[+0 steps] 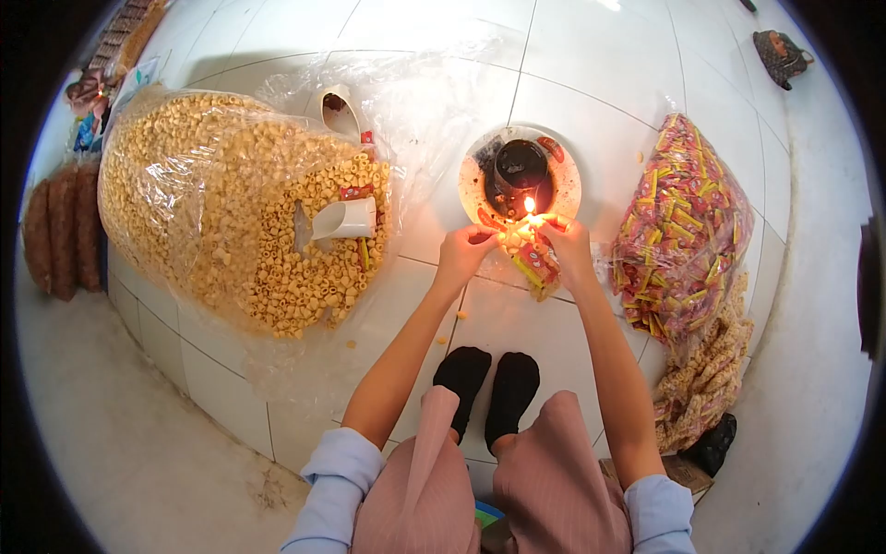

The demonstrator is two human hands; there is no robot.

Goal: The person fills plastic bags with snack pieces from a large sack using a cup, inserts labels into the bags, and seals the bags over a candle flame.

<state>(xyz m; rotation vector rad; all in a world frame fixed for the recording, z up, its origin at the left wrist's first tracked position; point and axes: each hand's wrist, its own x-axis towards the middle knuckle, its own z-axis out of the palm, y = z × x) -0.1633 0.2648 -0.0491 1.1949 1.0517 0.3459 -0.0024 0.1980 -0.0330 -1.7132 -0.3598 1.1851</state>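
My left hand (465, 254) and my right hand (569, 246) each pinch one end of the top edge of a small clear plastic snack bag (535, 268). Yellow puffed snacks and a red-and-yellow sachet show through the bag, which hangs down between my hands. Just beyond its top edge burns a small flame (530, 204). The flame stands at the near side of a dark, sooty pot (521, 166) on a white plate (473, 205) with red markings and black stains. Whether the plastic touches the flame I cannot tell.
At left lies a large clear bag of ring-shaped snacks (185, 175), with a white scoop (346, 220) on top. A white cup (340, 113) is behind it. At right sit a bag of red-and-yellow sachets (683, 231) and strings of filled packets (706, 388). My socked feet (510, 388) are below.
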